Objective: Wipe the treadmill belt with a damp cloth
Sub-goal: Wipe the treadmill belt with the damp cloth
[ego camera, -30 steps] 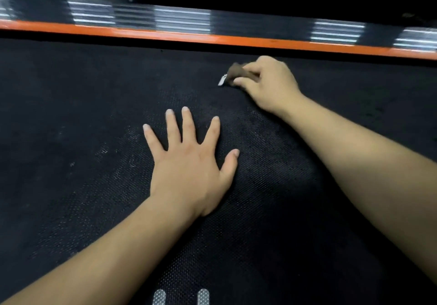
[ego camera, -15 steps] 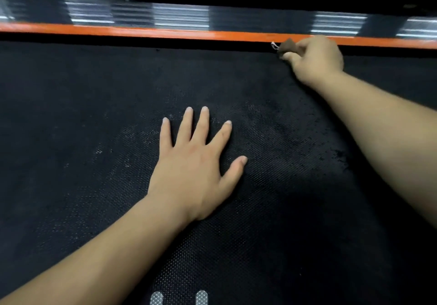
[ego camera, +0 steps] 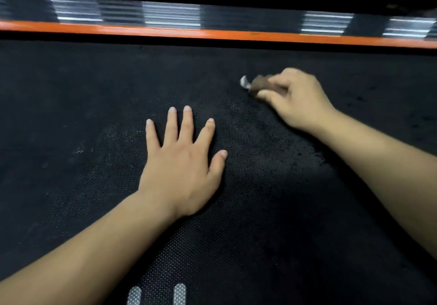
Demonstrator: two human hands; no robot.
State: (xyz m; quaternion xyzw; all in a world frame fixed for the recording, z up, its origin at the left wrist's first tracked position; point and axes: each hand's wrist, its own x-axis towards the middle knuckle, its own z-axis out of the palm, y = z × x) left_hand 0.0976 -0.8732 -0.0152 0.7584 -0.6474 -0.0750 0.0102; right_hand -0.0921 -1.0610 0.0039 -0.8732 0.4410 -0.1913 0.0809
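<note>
- Back from the orange rail point(ego camera: 212, 33) came the right hand point(ego camera: 295, 98); half a second before it had been at the belt's far edge, and it was now mid-belt, blurred.
- Its fingers were curled round a small brown cloth point(ego camera: 259, 84), pressed on the belt point(ego camera: 71, 115).
- The left hand point(ego camera: 182, 162) lay flat with its fingers spread, holding nothing, and had barely shifted.
- This looked like a return stroke of the wiping; the belt's left part probably remained to be done.
</note>
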